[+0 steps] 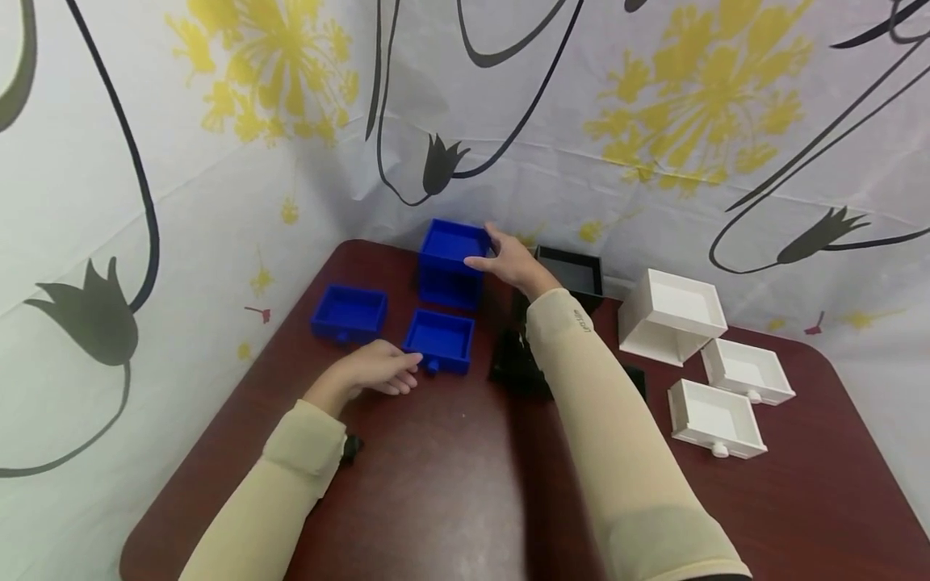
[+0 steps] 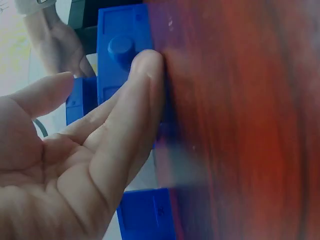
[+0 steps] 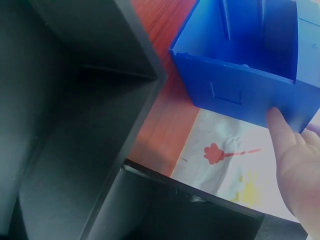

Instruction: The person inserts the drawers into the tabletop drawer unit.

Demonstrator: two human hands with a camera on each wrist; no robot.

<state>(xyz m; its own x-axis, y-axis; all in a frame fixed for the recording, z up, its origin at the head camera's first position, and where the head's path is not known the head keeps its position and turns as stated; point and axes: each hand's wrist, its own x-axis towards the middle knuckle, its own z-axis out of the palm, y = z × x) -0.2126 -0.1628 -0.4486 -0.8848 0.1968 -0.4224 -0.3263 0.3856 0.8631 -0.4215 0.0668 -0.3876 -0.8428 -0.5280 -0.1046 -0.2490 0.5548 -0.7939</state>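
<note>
A blue open-fronted box (image 1: 452, 262) stands at the back of the table. My right hand (image 1: 512, 262) touches its right side, thumb and fingers spread apart. In the right wrist view the thumb (image 3: 280, 132) lies along the blue wall, and the other fingers are partly hidden behind the corner. In front of the box sits a blue drawer (image 1: 439, 339) with a round knob (image 2: 121, 49). My left hand (image 1: 376, 369) hovers at this drawer's front left corner, fingers loosely extended, a fingertip close below the knob in the left wrist view. A second blue drawer (image 1: 350, 311) lies to the left.
Black open boxes (image 1: 574, 278) stand right of the blue box, partly hidden by my right forearm. Farther right are a white open-fronted box (image 1: 676, 311) and two white drawers, one (image 1: 748, 371) behind the other (image 1: 715, 420). A patterned cloth (image 1: 508, 105) hangs behind the table.
</note>
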